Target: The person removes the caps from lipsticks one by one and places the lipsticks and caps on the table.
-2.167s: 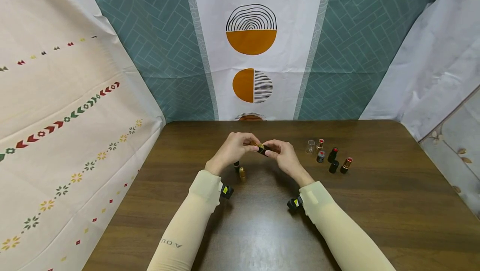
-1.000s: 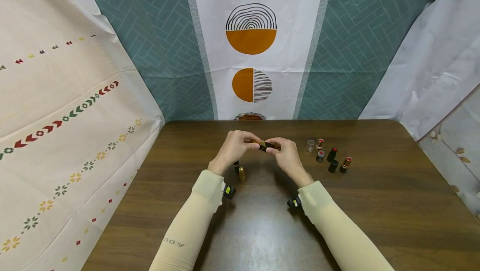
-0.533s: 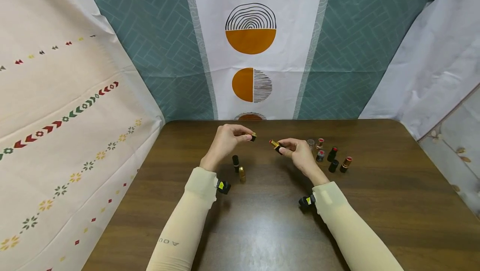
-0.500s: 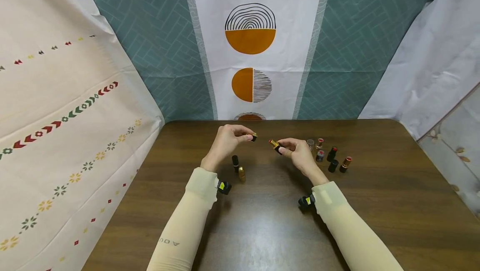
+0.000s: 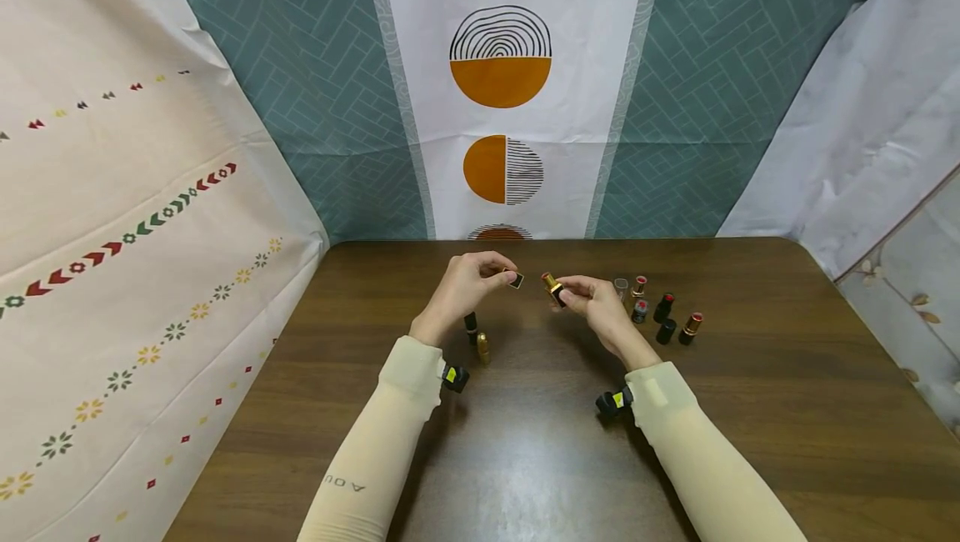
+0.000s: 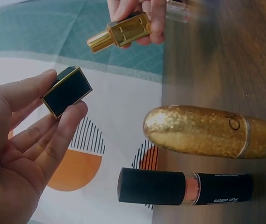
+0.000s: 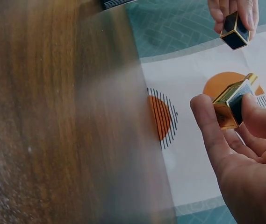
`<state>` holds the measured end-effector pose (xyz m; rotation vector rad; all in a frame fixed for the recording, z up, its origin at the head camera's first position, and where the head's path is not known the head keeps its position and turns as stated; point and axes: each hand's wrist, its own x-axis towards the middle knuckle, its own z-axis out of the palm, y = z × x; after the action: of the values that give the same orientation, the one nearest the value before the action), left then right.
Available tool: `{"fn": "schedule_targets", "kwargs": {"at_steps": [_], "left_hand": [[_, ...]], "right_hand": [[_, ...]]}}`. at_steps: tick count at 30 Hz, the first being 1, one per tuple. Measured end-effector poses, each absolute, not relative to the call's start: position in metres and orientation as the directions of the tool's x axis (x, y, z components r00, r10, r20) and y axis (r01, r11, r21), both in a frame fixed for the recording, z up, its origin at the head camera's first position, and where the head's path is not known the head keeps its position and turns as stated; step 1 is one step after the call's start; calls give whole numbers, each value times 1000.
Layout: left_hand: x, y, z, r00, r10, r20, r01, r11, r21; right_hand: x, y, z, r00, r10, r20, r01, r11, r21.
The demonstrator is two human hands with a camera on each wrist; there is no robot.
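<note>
My left hand (image 5: 467, 290) pinches a black lipstick cap (image 6: 68, 93) with gold edges between thumb and fingers, above the table. Across a small gap, my right hand (image 5: 600, 308) grips the uncapped lipstick (image 5: 553, 286), a boxy black-and-gold case. Its gold tube points up and left, toward the cap, and a red tip shows in the head view. Below the left hand stand a glittery gold lipstick tube (image 6: 193, 130) and a black lip-colour tube (image 6: 154, 186) with a pinkish band, both upright and side by side.
Right of my right hand stand several uncapped lipsticks, among them a black one (image 5: 663, 308) and a gold-and-black one (image 5: 692, 328). A short black cap (image 5: 666, 331) and a clear cap (image 5: 620, 289) are among them. The wooden table (image 5: 517, 459) ends at a patterned cloth (image 5: 667, 108).
The cap and lipstick were joined between both hands; they have come apart, exposing the red tip. Since half a second ago, my left hand has shifted slightly right, turning the cap.
</note>
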<state>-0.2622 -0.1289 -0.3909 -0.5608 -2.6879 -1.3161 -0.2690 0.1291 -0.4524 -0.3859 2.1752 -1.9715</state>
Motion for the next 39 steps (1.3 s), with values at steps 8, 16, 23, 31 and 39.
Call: {"fn": "schedule_targets", "kwargs": {"at_steps": [8, 16, 23, 31, 39], "left_hand": [[-263, -126, -393, -916, 318, 244, 388, 555, 736], [-265, -120, -394, -915, 345, 210, 386, 593, 706], [-267, -113, -395, -920, 342, 192, 371, 603, 706], [-271, -104, -397, -920, 347, 180, 367, 605, 707], [-273, -98, -399, -919, 357, 169, 368, 617, 696]], "right_hand": [[-271, 131, -453, -951, -305, 43, -68, 70, -995], [-273, 133, -453, -958, -284, 42, -71, 93, -993], [-274, 135, -450, -960, -278, 26, -53, 89, -995], [-277, 138, -449, -962, -269, 36, -67, 107, -992], [-276, 141, -445, -967, -252, 30, -58, 105, -993]]}}
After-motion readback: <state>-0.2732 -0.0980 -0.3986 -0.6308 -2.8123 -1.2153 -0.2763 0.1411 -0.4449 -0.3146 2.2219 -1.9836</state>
